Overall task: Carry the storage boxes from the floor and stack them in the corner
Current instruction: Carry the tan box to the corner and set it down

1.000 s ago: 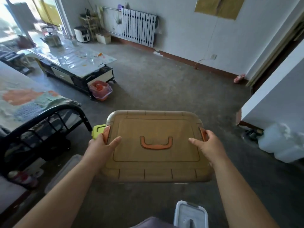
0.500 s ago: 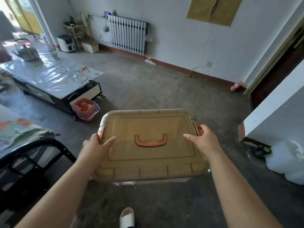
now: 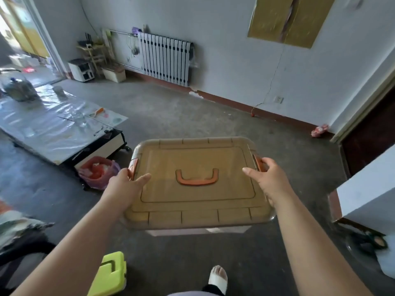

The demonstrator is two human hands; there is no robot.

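Note:
I carry a brown translucent storage box (image 3: 196, 159) with an orange lid handle and orange side latches, held level in front of me above the floor. My left hand (image 3: 126, 186) grips its left side by the latch, thumb on the lid. My right hand (image 3: 269, 178) grips the right side the same way. A yellow-green box (image 3: 111, 274) sits on the floor at the bottom left, by my left forearm.
A low table (image 3: 53, 129) covered in plastic sheet stands on the left with a pink bin (image 3: 98, 171) at its corner. A white radiator (image 3: 166, 58) hangs on the far wall. A white cabinet (image 3: 367, 195) stands at the right beside a dark doorway (image 3: 372, 133). My foot (image 3: 218, 278) shows below.
I have walked forward and turned left with the box held in both hands. The table and bin have shifted right in view, and the yellow-green box appears at bottom left.

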